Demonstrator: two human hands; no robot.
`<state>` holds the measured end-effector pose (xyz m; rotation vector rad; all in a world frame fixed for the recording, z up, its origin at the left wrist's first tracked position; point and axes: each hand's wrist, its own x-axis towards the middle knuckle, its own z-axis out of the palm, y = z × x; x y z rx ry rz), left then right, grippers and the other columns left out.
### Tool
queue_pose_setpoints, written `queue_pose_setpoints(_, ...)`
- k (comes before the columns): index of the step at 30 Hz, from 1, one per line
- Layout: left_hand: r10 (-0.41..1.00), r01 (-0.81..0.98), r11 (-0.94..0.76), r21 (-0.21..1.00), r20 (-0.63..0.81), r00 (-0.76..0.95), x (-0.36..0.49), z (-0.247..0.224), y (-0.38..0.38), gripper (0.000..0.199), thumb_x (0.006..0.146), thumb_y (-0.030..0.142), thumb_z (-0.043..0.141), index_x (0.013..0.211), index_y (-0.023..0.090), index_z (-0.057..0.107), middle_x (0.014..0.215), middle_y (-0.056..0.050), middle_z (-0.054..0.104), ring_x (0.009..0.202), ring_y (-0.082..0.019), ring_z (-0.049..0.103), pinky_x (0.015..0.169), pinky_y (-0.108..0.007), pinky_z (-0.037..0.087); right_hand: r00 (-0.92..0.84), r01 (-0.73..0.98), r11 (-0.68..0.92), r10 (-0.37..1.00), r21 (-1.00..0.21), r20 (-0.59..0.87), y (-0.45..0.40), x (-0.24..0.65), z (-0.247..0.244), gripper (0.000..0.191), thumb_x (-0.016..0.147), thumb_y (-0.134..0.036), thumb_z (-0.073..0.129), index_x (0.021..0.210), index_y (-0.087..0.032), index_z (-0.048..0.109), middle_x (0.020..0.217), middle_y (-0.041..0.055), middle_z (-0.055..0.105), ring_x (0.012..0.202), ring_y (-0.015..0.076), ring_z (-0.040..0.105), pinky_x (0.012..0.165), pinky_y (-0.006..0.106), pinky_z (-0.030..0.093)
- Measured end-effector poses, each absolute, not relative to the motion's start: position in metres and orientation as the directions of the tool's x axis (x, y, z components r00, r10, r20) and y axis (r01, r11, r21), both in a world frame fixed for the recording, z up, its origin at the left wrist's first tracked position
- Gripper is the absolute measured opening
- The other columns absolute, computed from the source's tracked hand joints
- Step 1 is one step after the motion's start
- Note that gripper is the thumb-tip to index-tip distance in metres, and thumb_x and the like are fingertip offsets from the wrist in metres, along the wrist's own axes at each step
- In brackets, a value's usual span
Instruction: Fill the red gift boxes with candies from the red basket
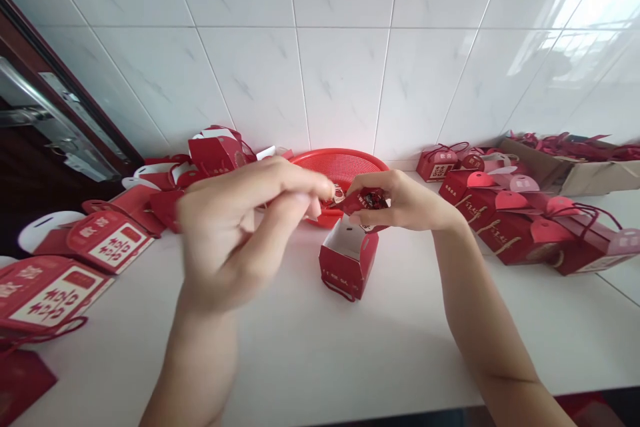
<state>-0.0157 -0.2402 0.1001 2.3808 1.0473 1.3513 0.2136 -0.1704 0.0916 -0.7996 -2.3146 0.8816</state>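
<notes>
My left hand (245,233) is raised at left of centre, thumb and fingertips pinched together. Whether something small sits in that pinch I cannot make out. Over the back of an open red gift box (345,263), my right hand (400,200) is closed around a shiny dark-red wrapped piece (375,199). The piece looks like a wrapped sweet, partly hidden by the fingers. The box stands upright on the white counter (300,347), showing its white inside and a cord handle hanging at its front. Behind both hands is a red plastic mesh basket (340,160), its contents mostly hidden.
Several red gift boxes (117,243) line the left side, near a dark door (30,113) with a metal handle. More red boxes (530,233) stand at right. Behind them, a cardboard carton (585,173) holds red ribbon-like pieces. A tiled wall (340,80) rises behind the counter.
</notes>
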Motion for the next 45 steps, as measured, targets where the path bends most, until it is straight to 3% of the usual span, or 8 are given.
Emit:
queue_pose_setpoints(3, 0.763, 0.607, -0.63, 0.484, 0.531, 0.368, -0.016, 0.108, -0.217, 0.029, 0.095, 0.036, 0.047, 0.101, 0.024, 0.073, 0.087, 0.001, 0.073, 0.08, -0.015, 0.063, 0.07, -0.028, 0.048, -0.666, 0.297, 0.617, 0.681, -0.729, 0.305, -0.167, 0.214, 0.088, 0.016, 0.084, -0.031, 0.07, 0.091, -0.018, 0.066, 0.072, -0.0002, 0.066, 0.062, 0.0123, 0.062, 0.054, 0.024, 0.051)
queue_pose_setpoints(8, 0.805, 0.753, -0.524, 0.398, -0.058, 0.59, -0.015, 0.095, -0.188, 0.028, 0.088, 0.037, 0.049, 0.084, 0.022, 0.072, 0.079, -0.001, 0.066, 0.071, -0.016, 0.057, 0.062, -0.027, 0.039, -0.617, 0.3, 0.573, 0.726, -0.762, 0.303, -0.161, 0.213, 0.082, 0.019, 0.083, -0.036, 0.07, 0.09, -0.018, 0.067, 0.067, -0.0009, 0.065, 0.057, 0.0115, 0.059, 0.048, 0.023, 0.048)
queue_pose_setpoints(11, 0.792, 0.784, -0.479, 0.395, -0.19, 0.58, -0.011, 0.084, -0.177, 0.024, 0.085, 0.034, 0.049, 0.077, 0.023, 0.068, 0.074, 0.0, 0.06, 0.062, -0.015, 0.05, 0.055, -0.028, 0.031, -0.616, 0.326, 0.536, 0.746, -0.779, 0.255, -0.16, 0.211, 0.079, 0.017, 0.083, -0.032, 0.069, 0.093, -0.019, 0.068, 0.065, -0.0015, 0.064, 0.054, 0.0114, 0.057, 0.044, 0.023, 0.045)
queue_pose_setpoints(15, 0.8, 0.822, -0.424, 0.38, -0.269, 0.537, -0.01, 0.079, -0.171, 0.023, 0.079, 0.034, 0.053, 0.06, 0.021, 0.054, 0.059, 0.002, 0.044, 0.052, -0.013, 0.035, 0.051, -0.03, 0.023, -0.635, 0.371, 0.564, 0.734, -0.738, 0.242, -0.158, 0.207, 0.076, 0.011, 0.08, -0.028, 0.071, 0.088, -0.02, 0.069, 0.068, -0.0025, 0.064, 0.057, 0.0102, 0.055, 0.048, 0.022, 0.042)
queue_pose_setpoints(23, 0.816, 0.841, -0.382, 0.382, -0.287, 0.501, -0.013, 0.088, -0.171, 0.02, 0.068, 0.04, 0.066, 0.071, 0.021, 0.062, 0.071, 0.001, 0.059, 0.062, -0.016, 0.05, 0.053, -0.027, 0.031, -0.723, 0.449, 0.597, 0.68, -0.665, 0.123, -0.151, 0.207, 0.074, 0.012, 0.08, -0.03, 0.072, 0.087, -0.02, 0.072, 0.071, -0.0022, 0.061, 0.057, 0.0097, 0.051, 0.052, 0.024, 0.037)
queue_pose_setpoints(27, 0.803, 0.844, -0.382, 0.377, -0.316, 0.505, -0.013, 0.09, -0.171, 0.02, 0.066, 0.038, 0.067, 0.068, 0.021, 0.058, 0.066, 0.002, 0.055, 0.061, -0.016, 0.05, 0.052, -0.027, 0.029, -0.67, 0.472, 0.594, 0.722, -0.652, 0.173, -0.15, 0.206, 0.072, 0.032, 0.075, -0.037, 0.076, 0.1, -0.019, 0.066, 0.078, -0.0006, 0.063, 0.068, 0.0131, 0.055, 0.058, 0.025, 0.04)
queue_pose_setpoints(34, 0.798, 0.832, -0.401, 0.382, -0.3, 0.523, -0.011, 0.09, -0.173, 0.036, 0.065, 0.036, 0.066, 0.059, 0.021, 0.034, 0.057, 0.004, 0.041, 0.056, -0.014, 0.037, 0.051, -0.03, 0.019, -0.588, 0.057, 0.434, 0.742, -0.899, 0.321, -0.148, 0.205, 0.069, 0.02, 0.084, -0.012, 0.045, 0.102, -0.021, 0.048, 0.083, -0.0002, 0.063, 0.072, 0.0126, 0.059, 0.064, 0.027, 0.048)
queue_pose_setpoints(45, 0.813, 0.851, -0.392, 0.349, -0.302, 0.498, -0.012, 0.09, -0.174, 0.03, 0.066, 0.041, 0.068, 0.063, 0.022, 0.045, 0.065, 0.002, 0.048, 0.065, -0.017, 0.045, 0.052, -0.028, 0.024, -0.599, -0.146, 0.324, 0.723, -0.935, 0.344, -0.143, 0.209, 0.066, 0.033, 0.082, -0.022, 0.071, 0.107, -0.023, 0.049, 0.126, 0.0111, 0.065, 0.102, 0.02, 0.068, 0.078, 0.033, 0.056)
